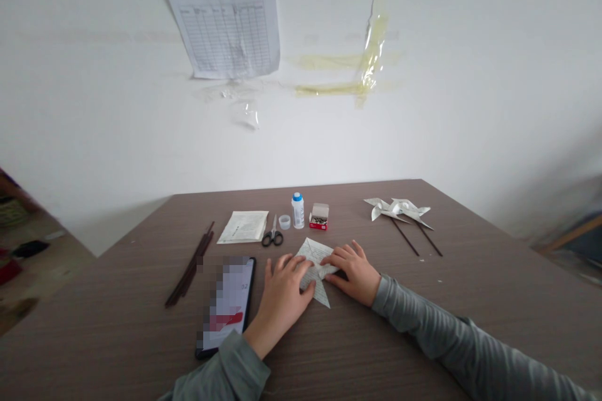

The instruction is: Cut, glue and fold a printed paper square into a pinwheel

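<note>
A printed paper pinwheel, cut and partly folded, lies on the table in front of me. My left hand grips its left side, thumb low and curved fingers over the paper. From the right, my right hand pinches a blade of it close to the centre. The fingers cover parts of the paper, so the middle fold shows only in part. Just beyond it stand a small red box of pins, a white bottle with a blue cap, a small clear cup and black-handled scissors.
Two finished-looking pinwheels on dark sticks lie at the back right. Several loose dark sticks are on the left, near a stack of printed paper. A phone lies beside my left forearm. A white wall rises behind the table.
</note>
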